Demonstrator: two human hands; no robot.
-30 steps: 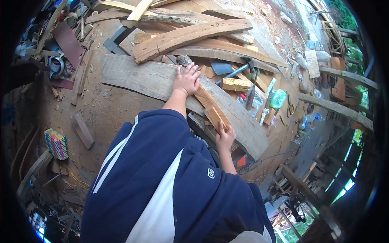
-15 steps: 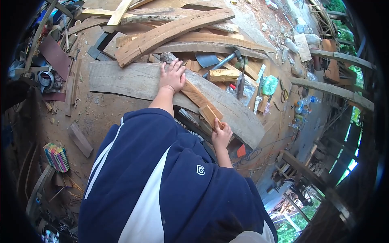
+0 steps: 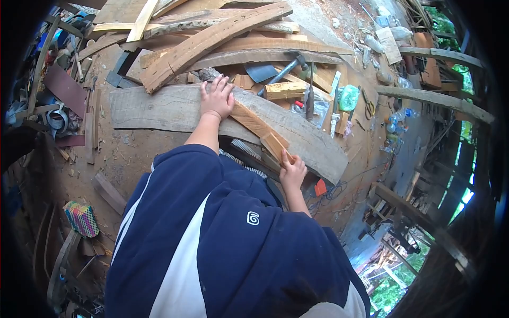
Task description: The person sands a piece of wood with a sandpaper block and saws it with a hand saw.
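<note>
Wooden block (image 3: 274, 144), one end in right hand (image 3: 293, 172)

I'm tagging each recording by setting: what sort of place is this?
Probably a woodworking workshop: long planks lie piled up, a hammer lies among wood pieces, and the person's right hand holds a small wood block.

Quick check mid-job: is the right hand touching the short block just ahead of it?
Touching. The head view shows the right hand with its fingers on the near end of the short block, no gap visible.
</note>
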